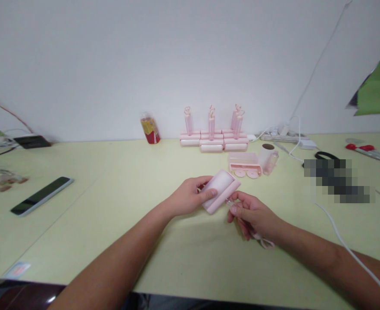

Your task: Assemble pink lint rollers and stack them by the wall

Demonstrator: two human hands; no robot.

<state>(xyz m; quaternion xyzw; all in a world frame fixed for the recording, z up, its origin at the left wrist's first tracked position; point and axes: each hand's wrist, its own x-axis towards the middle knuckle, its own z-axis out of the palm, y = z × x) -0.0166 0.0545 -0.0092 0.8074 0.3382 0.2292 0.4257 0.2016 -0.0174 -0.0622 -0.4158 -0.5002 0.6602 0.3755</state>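
My left hand is closed around a pink lint roller head with a white roll in it, tilted above the table. My right hand pinches a clear pink handle, whose far end has a cord loop. The handle's tip is at the underside of the roller head; I cannot tell whether it is joined. Behind the hands lie loose pink roller parts: an opened case, a white paper roll and another clear handle.
Several finished-looking lint rollers stand against the wall. A red and yellow packet is left of them. A phone lies at the left. At the right are a power strip, red-handled scissors and a white cable.
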